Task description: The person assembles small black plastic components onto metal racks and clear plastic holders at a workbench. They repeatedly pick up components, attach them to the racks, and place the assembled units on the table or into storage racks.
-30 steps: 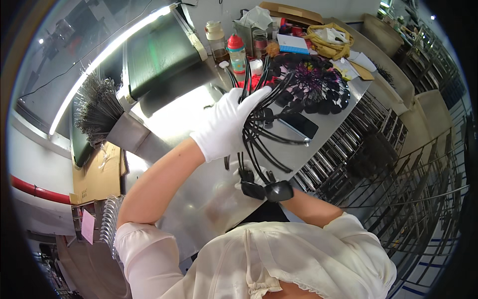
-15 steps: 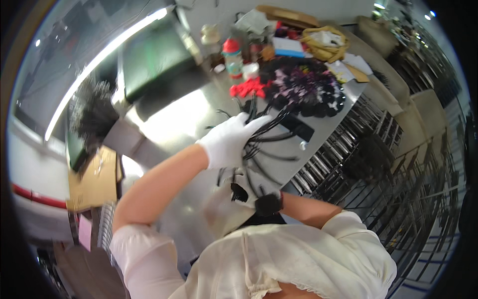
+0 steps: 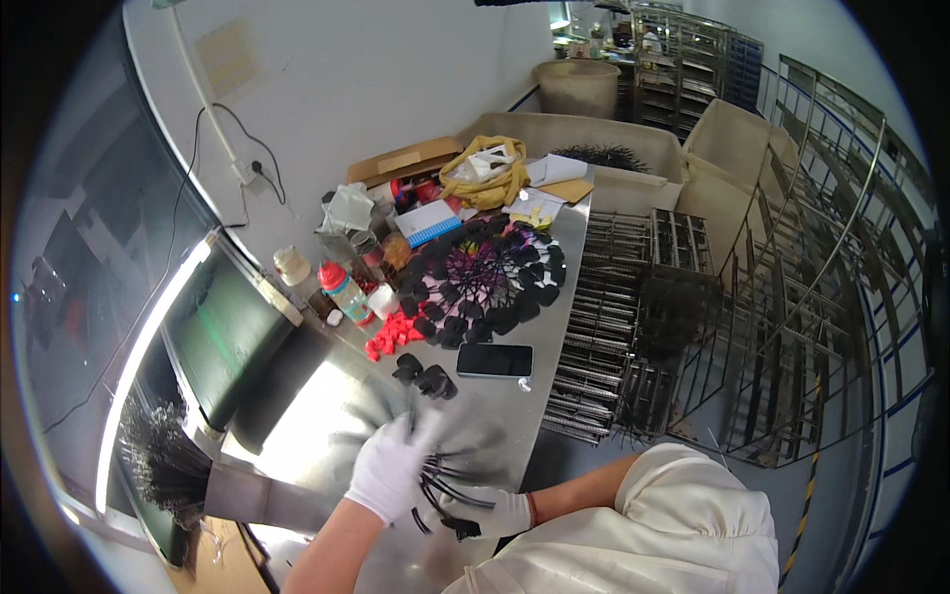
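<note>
"Pale walls (image 3: 396, 69) are enclosing a steel table (image 3: 520, 411), and metal racks (image 3: 599, 346) are standing along its right side. What are the hands doing?"

"The left hand (image 3: 389, 465) is apparently gripping a bunch of black stems (image 3: 440, 485), which are fanning out above the table's near part. It's showing blurred, though."

"And the right hand (image 3: 495, 510)?"

"It's lying just below, beside a dark flat tip (image 3: 460, 527); I'm not making out whether it's pinching that or only touching it."

"What could be going wrong?"

"I'm judging that stems could be slipping out, since one hand is holding a loose, splayed bunch. Tips could also be snagging on each other, or catching the phone (image 3: 494, 360) if the bunch is swinging wide."

"How are the arms sitting?"

"The left forearm (image 3: 341, 544) is slanting up from the lower edge; the right forearm (image 3: 579, 485) is lying almost level, so both hands are resting close together."
</note>
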Motion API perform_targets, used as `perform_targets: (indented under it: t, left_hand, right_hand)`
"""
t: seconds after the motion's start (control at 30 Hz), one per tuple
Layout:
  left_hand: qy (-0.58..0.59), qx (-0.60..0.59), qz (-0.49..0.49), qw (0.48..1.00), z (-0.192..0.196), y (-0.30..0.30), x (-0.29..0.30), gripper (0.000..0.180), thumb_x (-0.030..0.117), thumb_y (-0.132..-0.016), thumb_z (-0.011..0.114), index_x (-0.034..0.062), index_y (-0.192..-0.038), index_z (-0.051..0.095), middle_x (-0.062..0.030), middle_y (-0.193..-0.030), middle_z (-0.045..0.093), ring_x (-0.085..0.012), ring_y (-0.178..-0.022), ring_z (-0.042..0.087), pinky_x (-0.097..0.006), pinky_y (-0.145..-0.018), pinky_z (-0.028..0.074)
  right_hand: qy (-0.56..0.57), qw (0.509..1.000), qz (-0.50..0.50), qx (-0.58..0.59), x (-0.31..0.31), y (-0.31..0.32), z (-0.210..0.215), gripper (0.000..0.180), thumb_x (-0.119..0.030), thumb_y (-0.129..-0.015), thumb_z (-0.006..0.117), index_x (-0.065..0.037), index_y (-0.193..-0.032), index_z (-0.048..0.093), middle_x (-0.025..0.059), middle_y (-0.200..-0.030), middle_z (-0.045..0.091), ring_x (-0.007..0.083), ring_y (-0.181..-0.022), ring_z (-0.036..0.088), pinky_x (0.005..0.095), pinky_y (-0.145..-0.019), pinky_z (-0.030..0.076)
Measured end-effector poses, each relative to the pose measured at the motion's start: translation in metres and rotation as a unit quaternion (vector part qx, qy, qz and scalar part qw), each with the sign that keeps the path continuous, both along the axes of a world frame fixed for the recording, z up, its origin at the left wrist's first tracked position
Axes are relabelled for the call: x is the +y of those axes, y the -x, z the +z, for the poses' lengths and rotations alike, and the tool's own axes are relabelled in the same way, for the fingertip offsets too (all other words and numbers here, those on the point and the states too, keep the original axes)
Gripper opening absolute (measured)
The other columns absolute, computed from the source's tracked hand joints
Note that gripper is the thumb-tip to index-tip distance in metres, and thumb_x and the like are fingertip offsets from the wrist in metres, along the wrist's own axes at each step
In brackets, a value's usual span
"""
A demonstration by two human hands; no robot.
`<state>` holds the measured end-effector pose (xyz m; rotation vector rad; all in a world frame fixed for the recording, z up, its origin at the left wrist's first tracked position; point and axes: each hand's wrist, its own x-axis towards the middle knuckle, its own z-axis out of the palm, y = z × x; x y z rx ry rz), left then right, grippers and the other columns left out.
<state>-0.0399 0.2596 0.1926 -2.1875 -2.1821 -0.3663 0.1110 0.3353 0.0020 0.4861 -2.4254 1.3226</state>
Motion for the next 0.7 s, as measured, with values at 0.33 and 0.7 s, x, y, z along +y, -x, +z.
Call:
perform_targets:
  t: [0.33,0.7]
  left_hand:
    - [-0.676,-0.617,0.125,0.384,0.071,0.068,-0.038,0.043,0.037,-0.103,0.047,-0.0008,-0.118,0.062,-0.0202,-0.109,0.067,-0.0337,-0.101,0.068,-0.044,-0.09,0.058]
    - [0.251,-0.609,0.173,0.732,-0.053,-0.027,0.079,0.06,0.049,-0.103,0.054,-0.0082,-0.113,0.066,-0.0182,-0.105,0.071,-0.0262,-0.089,0.072,-0.038,-0.07,0.058]
  right_hand:
    - [0.746,0.495,0.168,-0.412,0.017,-0.015,0.015,0.037,-0.009,-0.096,0.069,-0.01,-0.131,0.057,0.0044,-0.111,0.068,0.0177,-0.098,0.068,0.0376,-0.08,0.063]
    - [0.476,0.865,-0.14,-0.074,0.116,-0.055,0.046,0.019,-0.009,-0.094,0.065,-0.007,-0.113,0.063,0.0058,-0.106,0.061,0.0196,-0.102,0.062,0.035,-0.093,0.051]
